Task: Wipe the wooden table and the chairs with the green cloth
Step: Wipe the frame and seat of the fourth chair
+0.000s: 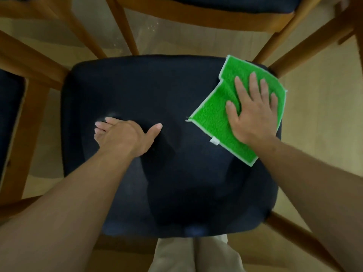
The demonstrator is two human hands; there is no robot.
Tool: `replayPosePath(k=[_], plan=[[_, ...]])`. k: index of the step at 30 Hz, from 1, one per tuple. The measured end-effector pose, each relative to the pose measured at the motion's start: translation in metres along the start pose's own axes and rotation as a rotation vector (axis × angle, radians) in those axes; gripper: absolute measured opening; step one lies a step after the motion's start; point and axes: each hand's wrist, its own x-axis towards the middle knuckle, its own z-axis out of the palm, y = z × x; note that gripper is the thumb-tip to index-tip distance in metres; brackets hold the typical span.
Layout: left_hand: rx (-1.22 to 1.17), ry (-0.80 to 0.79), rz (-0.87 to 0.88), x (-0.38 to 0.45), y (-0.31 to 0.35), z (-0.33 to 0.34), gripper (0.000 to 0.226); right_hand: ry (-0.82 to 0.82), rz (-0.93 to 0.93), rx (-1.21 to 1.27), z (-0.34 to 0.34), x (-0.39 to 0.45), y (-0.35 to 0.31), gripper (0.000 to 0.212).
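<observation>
The green cloth (220, 118), soft and limp, is best pressed flat, as by the spread-fingered right hand (253, 114) at the dark chair seat's (157, 85) far-right corner; the left hand (125, 137), fingers loosely extended and empty, is rested mid-seat.

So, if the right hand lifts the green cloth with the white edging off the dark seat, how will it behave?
The green terry cloth with white edging would probably hang limp: it lies folded and follows the dark navy seat cushion. It looks light, being thin. Its fluffy pile likely grips under the flat right hand, not slippery.
</observation>
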Motion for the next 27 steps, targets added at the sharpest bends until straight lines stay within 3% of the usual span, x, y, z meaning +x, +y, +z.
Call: replayPosePath(k=[2,6,10,13,20,27], plan=[[0.035,-0.011,0.018,0.002,-0.002,0.0,0.127,0.046,0.1,0.065,0.004,-0.012,-0.002,0.061],[0.061,-0.005,0.064,0.002,-0.002,0.0,0.123,0.123,0.488,0.137,0.019,-0.086,-0.022,0.062],[0.049,-0.023,0.062,0.0,0.0,-0.003,0.121,0.035,0.655,0.149,0.036,-0.18,-0.06,0.062],[0.047,-0.023,0.055,0.002,0.002,-0.001,0.121,-0.084,0.79,0.219,0.044,-0.206,-0.089,0.066],[0.015,-0.016,-0.016,-0.001,0.005,-0.001,0.128,-0.144,0.758,0.167,0.039,-0.186,-0.072,0.076],[0.039,-0.074,-0.046,0.003,0.012,-0.009,0.116,0.151,0.688,0.302,0.005,-0.037,0.007,0.067]])
